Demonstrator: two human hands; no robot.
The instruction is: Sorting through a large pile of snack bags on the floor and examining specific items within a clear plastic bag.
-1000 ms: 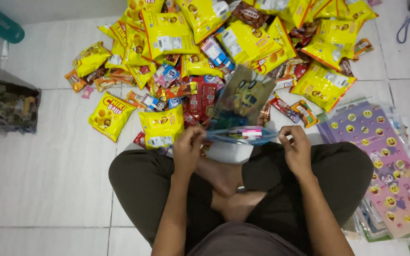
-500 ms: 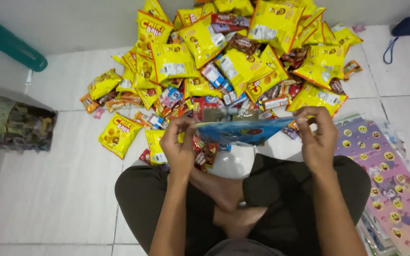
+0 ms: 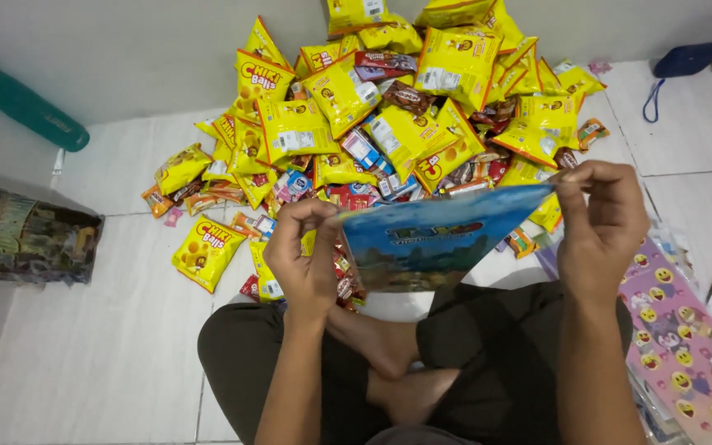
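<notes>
Two hands pinch the top corners of a blue printed plastic bag (image 3: pixel 434 239) held above the crossed legs: the left hand (image 3: pixel 306 259) grips its left corner, the right hand (image 3: pixel 599 227) its right. A steady hold probably wants both corners level and taut, clear of the heap of yellow snack packets (image 3: pixel 389 107) on the tiled floor (image 3: pixel 84 354). Compared with half a second ago, the bag is raised and tilted, showing its printed face, and the right hand is higher.

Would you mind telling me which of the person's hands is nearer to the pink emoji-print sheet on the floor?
Right. The right hand grips the blue bag just above and left of the pink emoji-print sheet; the left hand holds the bag's far edge, across the lap.
</notes>
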